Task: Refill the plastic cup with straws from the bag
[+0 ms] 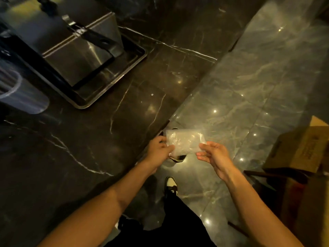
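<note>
I see a dark, white-veined marble tabletop (85, 143) filling the left side, with a polished grey marble floor (249, 97) to its right. A steel box with a black strap (78, 45) sits in a sunken tray on the tabletop, and a clear plastic cup (19, 93) lies blurred at the far left edge. A brown cardboard box (299, 148) rests on the floor at right. Just past the tabletop's edge, above the floor, my left hand (159, 151) and right hand (216, 156) each pinch an end of a small crinkled translucent plastic bag (185, 142), fingers closed on it; I cannot make out its contents.
</note>
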A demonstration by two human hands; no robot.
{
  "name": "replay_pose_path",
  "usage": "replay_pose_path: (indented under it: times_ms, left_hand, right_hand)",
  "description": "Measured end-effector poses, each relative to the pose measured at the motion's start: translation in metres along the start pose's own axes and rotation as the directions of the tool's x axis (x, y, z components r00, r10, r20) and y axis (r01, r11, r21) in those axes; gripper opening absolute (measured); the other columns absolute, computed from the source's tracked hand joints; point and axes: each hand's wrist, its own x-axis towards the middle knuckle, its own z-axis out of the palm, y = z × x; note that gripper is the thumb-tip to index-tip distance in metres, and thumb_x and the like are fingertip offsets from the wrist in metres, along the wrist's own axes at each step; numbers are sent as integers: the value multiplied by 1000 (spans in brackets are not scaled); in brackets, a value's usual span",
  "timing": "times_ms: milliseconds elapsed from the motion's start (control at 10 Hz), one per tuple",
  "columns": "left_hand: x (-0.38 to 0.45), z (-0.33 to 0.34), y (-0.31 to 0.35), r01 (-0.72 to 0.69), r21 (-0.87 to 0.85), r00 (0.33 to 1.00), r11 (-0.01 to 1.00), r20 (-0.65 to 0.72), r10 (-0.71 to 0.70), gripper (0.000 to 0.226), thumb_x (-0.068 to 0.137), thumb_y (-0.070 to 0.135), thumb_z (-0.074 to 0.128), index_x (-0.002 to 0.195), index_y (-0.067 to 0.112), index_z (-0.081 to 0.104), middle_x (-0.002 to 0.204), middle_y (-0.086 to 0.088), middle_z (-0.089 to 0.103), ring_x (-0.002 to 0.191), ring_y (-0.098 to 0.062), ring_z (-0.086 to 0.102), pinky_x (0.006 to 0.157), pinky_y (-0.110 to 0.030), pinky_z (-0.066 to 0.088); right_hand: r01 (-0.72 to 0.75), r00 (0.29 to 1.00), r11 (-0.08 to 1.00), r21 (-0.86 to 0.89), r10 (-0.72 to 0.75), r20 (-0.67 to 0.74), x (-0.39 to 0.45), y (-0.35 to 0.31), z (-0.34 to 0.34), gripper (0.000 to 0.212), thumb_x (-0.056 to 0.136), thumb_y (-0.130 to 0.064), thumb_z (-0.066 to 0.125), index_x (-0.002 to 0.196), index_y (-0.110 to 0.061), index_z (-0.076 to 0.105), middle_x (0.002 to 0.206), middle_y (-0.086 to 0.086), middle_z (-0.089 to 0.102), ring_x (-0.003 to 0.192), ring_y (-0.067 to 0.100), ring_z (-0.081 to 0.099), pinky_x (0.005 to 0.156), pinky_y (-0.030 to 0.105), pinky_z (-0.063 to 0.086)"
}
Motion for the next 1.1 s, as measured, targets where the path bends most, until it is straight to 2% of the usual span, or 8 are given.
replay_pose_path:
  times_ms: [200, 300, 400, 600, 700, 900, 1000, 1100]
  left_hand:
    - [87, 71, -54, 160, 45, 978, 986, -140, -152, 37, 90, 3, 68, 126, 6, 62, 122, -20, 69, 109, -34, 69, 63, -19, 56]
    - [121, 89, -79, 221, 54, 963, 974, -170, -209, 41, 92, 7, 68, 132, 7, 61, 127, -17, 67, 114, -36, 67, 84, -38, 62]
    - [161, 102, -116, 294, 56, 946, 954, -161, -282, 39, 95, 12, 67, 134, 5, 61, 127, -17, 67, 113, -36, 67, 97, -49, 58]
    - [221, 112, -163, 380, -17, 902, 925, -214, -374, 45, 94, 18, 71, 136, 6, 61, 131, -18, 67, 117, -38, 66, 99, -53, 57]
    - [239, 116, -176, 385, -32, 893, 922, -240, -381, 42, 95, 20, 71, 133, 6, 63, 130, -20, 69, 115, -38, 67, 97, -53, 58]
    - [256, 122, -184, 249, 135, 933, 959, -298, -201, 61, 100, 33, 61, 153, 7, 45, 147, -19, 58, 135, -37, 57, 111, -47, 47]
    - [257, 120, -187, 216, 258, 938, 942, -321, -127, 55, 101, 22, 60, 152, 6, 47, 146, -21, 58, 135, -40, 55, 111, -48, 46]
    - [253, 116, -190, 214, 318, 956, 924, -262, -131, 53, 98, 20, 62, 150, 12, 51, 142, -18, 62, 130, -39, 59, 107, -46, 50]
  right_hand:
    - [-76, 984, 984, -159, 49, -169, 91, 42, -25, 10, 95, -1, 68, 91, -9, 64, 75, 14, 70, 56, 22, 68, 57, 33, 63]
    - [-125, 972, 972, -201, 79, -221, 135, 68, -30, 5, 95, -2, 67, 92, -5, 67, 80, 17, 68, 56, 20, 63, 53, 33, 61]
    - [-226, 953, 946, -232, 165, -255, 189, 107, -36, 19, 93, 0, 65, 111, -1, 68, 94, 20, 69, 64, 21, 63, 55, 34, 59]
    - [-292, 936, 937, -189, 240, -257, 251, 154, -40, 33, 90, 3, 65, 122, -3, 61, 102, 26, 71, 63, 24, 66, 53, 32, 57]
    - [-293, 933, 941, -171, 243, -266, 271, 166, -40, 31, 91, 1, 66, 122, -1, 62, 106, 28, 71, 62, 24, 67, 54, 33, 57]
    - [-241, 946, 965, -103, 210, -245, 303, 177, -36, 54, 101, -17, 67, 148, 0, 46, 110, 16, 70, 91, 33, 76, 76, 45, 65]
    - [-248, 959, 938, -240, 203, -199, 303, 181, -32, 51, 102, -18, 62, 150, -7, 51, 117, 13, 71, 97, 27, 71, 81, 40, 62]
    - [-229, 970, 923, -309, 191, -149, 290, 175, -26, 44, 101, -16, 61, 144, -10, 60, 119, 10, 73, 101, 24, 67, 85, 36, 55]
